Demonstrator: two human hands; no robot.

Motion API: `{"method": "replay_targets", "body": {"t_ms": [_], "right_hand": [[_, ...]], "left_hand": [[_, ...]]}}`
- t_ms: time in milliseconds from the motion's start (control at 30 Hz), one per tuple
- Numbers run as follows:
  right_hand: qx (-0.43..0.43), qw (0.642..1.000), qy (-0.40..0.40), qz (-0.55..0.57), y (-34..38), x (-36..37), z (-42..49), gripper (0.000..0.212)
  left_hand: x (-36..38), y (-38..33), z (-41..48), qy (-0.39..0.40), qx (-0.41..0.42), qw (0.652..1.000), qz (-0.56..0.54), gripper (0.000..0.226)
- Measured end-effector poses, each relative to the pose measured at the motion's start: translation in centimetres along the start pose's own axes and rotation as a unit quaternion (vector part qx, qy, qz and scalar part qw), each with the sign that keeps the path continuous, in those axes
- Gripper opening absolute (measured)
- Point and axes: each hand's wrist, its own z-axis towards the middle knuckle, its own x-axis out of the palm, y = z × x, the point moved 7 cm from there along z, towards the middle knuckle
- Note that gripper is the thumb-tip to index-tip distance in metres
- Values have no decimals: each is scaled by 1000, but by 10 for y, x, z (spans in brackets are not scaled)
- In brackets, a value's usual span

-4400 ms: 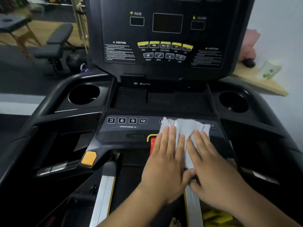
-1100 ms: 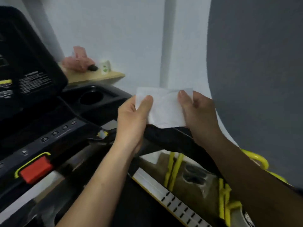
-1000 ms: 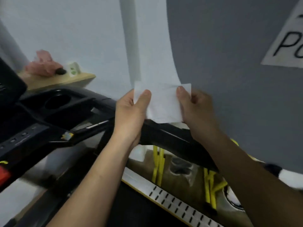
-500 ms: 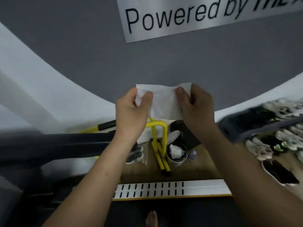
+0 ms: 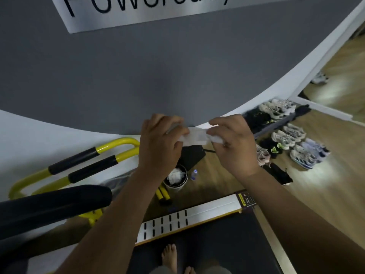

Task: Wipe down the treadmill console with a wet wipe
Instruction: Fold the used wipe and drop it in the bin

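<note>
Since the head view is the only one, everything here comes from it: the wet wipe is held in the air between both hands, out over the floor beside the treadmill, and the console is not in sight; the left hand has its fingers curled round one end and the right hand pinches the other, so neither is free. The wipe looks gathered into a narrow white band, thin and limp; I judge it nearly weightless, damp and clingy, liable to tear if pulled hard from both ends, so it is best taken by a bunched edge rather than a single layer, then spread flat under the palm for wiping. Below the hands a round dark bin holds crumpled white sheets, with a small clear bottle just beside it on the wooden floor; a glossy yellow tubular frame carries black foam sleeves; the treadmill's pale slotted side rail borders the matte dark belt; a rounded black handrail crosses the left; shoes lie in rows near the grey wall.
</note>
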Motion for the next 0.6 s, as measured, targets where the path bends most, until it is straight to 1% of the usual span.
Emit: {"method": "replay_targets", "body": {"t_ms": [133, 233, 300, 333, 400, 467, 533, 600], "right_hand": [[5, 999, 22, -34, -25, 17, -6, 12], [-18, 996, 70, -49, -51, 35, -8, 17], [-2, 993, 106, -45, -75, 46, -9, 18], [15, 991, 128, -45, -89, 52, -10, 19], [47, 983, 172, -35, -116, 65, -15, 21], [61, 982, 177, -10, -144, 77, -19, 22], [82, 980, 181, 30, -168, 93, -25, 24], [138, 969, 189, 82, -191, 112, -33, 24]], "left_hand": [[29, 17, 1, 23, -42, 999, -25, 21], [59, 20, 2, 61, -17, 998, -7, 22], [78, 21, 6, 79, -20, 997, 6, 24], [87, 24, 9, 84, -35, 996, 15, 26], [108, 31, 11, 95, -86, 991, 27, 29], [132, 39, 14, 96, -143, 985, 15, 30], [161, 49, 12, 88, -220, 971, -25, 30], [190, 61, 5, 68, -297, 950, -64, 29]]}}
